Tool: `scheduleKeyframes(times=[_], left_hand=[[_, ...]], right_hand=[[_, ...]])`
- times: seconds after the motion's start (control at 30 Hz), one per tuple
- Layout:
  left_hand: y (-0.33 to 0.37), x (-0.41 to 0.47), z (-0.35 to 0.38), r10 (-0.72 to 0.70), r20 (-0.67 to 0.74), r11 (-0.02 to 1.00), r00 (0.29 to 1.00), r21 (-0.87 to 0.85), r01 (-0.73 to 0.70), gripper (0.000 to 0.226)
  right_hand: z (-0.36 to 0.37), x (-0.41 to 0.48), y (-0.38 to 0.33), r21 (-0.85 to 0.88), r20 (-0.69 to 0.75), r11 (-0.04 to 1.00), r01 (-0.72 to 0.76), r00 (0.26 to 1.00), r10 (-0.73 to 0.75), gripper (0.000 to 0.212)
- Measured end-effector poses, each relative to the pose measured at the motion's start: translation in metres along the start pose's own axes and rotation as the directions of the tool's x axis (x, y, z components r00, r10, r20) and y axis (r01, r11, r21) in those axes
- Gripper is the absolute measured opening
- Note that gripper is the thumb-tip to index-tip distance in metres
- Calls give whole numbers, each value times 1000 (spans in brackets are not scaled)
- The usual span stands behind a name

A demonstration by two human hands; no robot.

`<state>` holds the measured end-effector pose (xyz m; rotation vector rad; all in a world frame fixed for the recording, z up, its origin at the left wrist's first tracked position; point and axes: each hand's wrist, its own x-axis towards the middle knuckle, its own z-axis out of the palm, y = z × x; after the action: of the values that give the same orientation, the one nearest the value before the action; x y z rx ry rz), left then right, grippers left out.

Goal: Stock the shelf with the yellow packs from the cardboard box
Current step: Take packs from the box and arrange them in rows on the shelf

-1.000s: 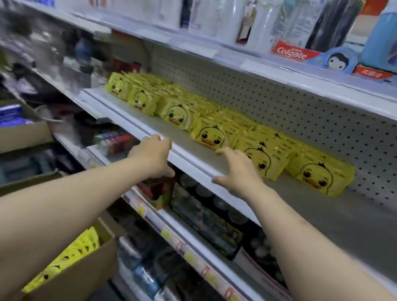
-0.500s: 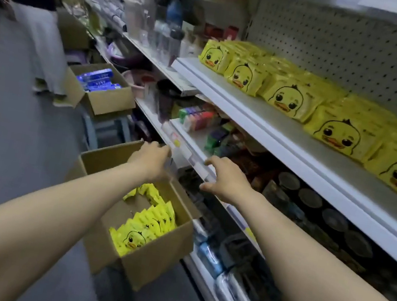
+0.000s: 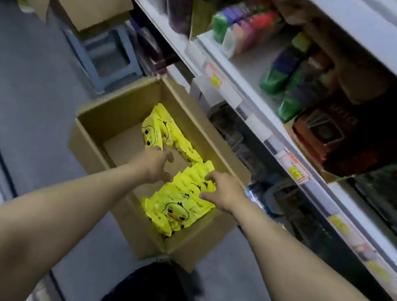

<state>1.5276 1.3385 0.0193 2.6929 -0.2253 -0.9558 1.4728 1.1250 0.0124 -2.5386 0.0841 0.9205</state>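
Hands: left hand [image 3: 156, 166] spread, released, hovering between two stacks. Right hand [image 3: 222, 190] curled round top of near stack of yellow duck-print plastic packs [image 3: 176, 207]. Location: both stacks inside open brown cardboard box [image 3: 118, 115] on floor beside white metal shelf [image 3: 388, 32]. Handling: press your left palm against stack's opposite side, squeeze, lift level; slick film likely to fan out.

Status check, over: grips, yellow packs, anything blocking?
Both grips down in cardboard box: left grip open over the box floor; right grip pinches near yellow packs. No pack lifted yet. Nothing blocking the box.
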Motion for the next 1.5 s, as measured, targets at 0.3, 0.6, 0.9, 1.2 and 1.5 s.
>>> scheduleKeyframes(times=[0.3,0.6,0.9,1.2,1.5], left_hand=[[-60,37,54,-22,10,991,1000,-134,23,58],[-95,69,72,-7,123,986,992,-167,28,52],[-108,99,74,23,201,989,979,-145,6,50],[-116,110,71,5,240,979,971,-198,44,52],[-102,100,55,216,196,812,956,-579,-65,44]], right_hand=[[79,57,-1,117,138,988,-100,987,83,54],[127,91,-17,42,109,972,-231,968,225,65],[126,111,-22,-4,180,951,-310,935,306,68],[126,115,-7,260,217,933,-249,957,195,27],[86,99,-3,565,298,787,-248,951,86,20]])
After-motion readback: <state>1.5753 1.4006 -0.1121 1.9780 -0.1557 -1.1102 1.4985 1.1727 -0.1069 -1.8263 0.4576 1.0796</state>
